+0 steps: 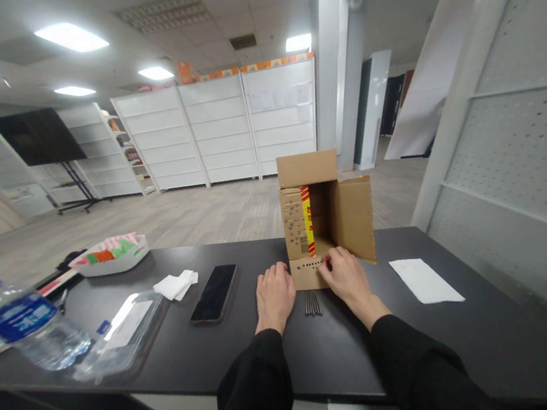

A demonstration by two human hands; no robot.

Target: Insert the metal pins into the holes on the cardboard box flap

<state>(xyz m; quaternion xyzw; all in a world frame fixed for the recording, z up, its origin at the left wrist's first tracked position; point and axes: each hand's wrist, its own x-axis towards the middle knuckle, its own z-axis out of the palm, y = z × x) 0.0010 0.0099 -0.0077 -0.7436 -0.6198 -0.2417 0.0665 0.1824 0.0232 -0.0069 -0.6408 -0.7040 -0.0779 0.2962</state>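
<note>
The cardboard box (295,229) stands open on the table (333,352), a row of holes in its front flap (308,280); the right hand (349,282) is at that flap, thumb and forefinger pinched together, though I cannot tell what they grip; the left hand (275,295) lies just beside the box's left edge, fingers curled side by side, whether clamped I cannot tell; nails (312,303) lie before the box; a phone (215,293) lies left of it.

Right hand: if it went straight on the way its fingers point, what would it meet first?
Most likely the cardboard box's lower front flap, with its row of dark dots. The right hand's fingertips are right at it; whether they already touch is hard to tell here.
</note>
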